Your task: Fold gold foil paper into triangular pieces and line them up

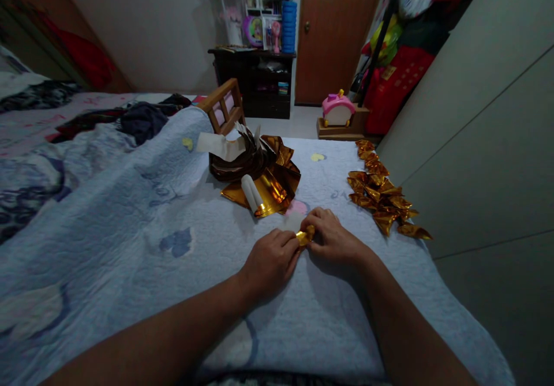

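Between both hands, low over the bedspread, is a small piece of gold foil paper (304, 236). My left hand (270, 259) pinches its left end, with the fingers closed. The fingers of my right hand (331, 236) are bent around its right end, and they cover part of it. Just beyond my hands lies a loose stack of gold foil paper (277, 187), with curled sheets and pale undersides. Off to the right is a heap of folded gold foil pieces (381, 195), near the bed's edge.
A pale blue patterned bedspread (173, 282) covers the bed. At its far end stand a wooden bed rail (225, 106) and a pink toy (338, 110). A dark cabinet (255, 83) is by the wooden door (333, 40). Clothes (142, 122) lie at left; a light panel (485, 143) rises at right.
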The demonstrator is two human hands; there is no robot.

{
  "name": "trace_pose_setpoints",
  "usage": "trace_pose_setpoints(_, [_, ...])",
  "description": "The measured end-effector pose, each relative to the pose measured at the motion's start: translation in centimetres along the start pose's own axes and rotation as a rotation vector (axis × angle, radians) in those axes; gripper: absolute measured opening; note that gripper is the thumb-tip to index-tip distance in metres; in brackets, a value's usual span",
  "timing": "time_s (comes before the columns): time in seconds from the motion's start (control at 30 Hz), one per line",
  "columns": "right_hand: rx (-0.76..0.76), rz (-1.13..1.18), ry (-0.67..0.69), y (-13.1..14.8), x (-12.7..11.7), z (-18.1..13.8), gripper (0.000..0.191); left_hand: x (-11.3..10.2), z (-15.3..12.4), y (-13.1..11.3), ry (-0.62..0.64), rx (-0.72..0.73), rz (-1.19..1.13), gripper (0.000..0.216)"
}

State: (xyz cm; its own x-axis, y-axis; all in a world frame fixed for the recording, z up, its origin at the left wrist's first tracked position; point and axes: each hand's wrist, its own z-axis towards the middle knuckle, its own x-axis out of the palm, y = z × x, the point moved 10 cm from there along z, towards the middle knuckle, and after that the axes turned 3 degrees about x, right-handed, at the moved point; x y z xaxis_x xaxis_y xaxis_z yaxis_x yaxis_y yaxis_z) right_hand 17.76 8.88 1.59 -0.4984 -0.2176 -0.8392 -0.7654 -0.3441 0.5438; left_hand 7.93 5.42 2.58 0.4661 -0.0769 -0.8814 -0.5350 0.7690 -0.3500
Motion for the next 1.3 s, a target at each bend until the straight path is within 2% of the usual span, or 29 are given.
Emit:
trace_pose_setpoints(0.1, [-0.005,0.013,-0.001,0.1,-0.1,0.0,0.034,-0.4,0.0,0.5,-0.046,0.004,-0.042,0.017])
trace_pose_setpoints(0.17, [0.005,0.025,-0.047,-0.1,-0.6,0.1,0.033,-0.8,0.0,1.0,-0.09,-0.014,-0.095,0.018])
trace_pose_setpoints(0.3, [0.023,0.089,-0.156,-0.7,-1.7,0.4,0.021,-2.1,0.0,2.4,-0.182,-0.131,-0.25,0.02])
trace_pose_setpoints(0.43, [0.021,0.296,-0.178,-1.3,-2.2,0.6,0.009,-2.7,-0.2,3.7,-0.207,-0.269,-0.46,0.023])
trace_pose_setpoints(0.53, [0.08,0.492,-0.136,-2.0,-1.7,0.6,0.006,-2.3,-0.5,4.6,-0.22,-0.339,-0.624,0.019])
trace_pose_setpoints(0.8, [0.183,0.962,-0.062,-1.6,-0.8,0.4,0.019,-0.3,-0.6,6.0,-0.236,-0.463,-1.036,0.022])
trace_pose_setpoints(0.93, [0.182,1.013,-0.061,-1.3,-1.0,0.3,0.02,0.0,-0.6,6.0,-0.24,-0.509,-1.141,0.025])
trace_pose_setpoints(1.07, [0.214,1.002,-0.077,-1.8,-0.7,0.2,0.019,0.2,-0.6,6.1,-0.218,-0.513,-1.113,0.027])
trace_pose_setpoints(1.17, [0.241,0.974,-0.18,-2.9,-1.0,0.1,0.017,-0.3,-0.9,6.9,-0.29,-0.531,-0.991,0.022])
trace_pose_setpoints(1.23, [0.237,0.865,-0.353,-3.7,-2.6,-0.3,0.014,-0.9,-1.3,7.4,-0.362,-0.534,-0.907,0.021])
trace_pose_setpoints(1.3, [0.191,0.656,-0.56,-3.6,-4.9,-1.1,0.009,-1.1,-1.4,7.5,-0.377,-0.527,-0.852,0.023])
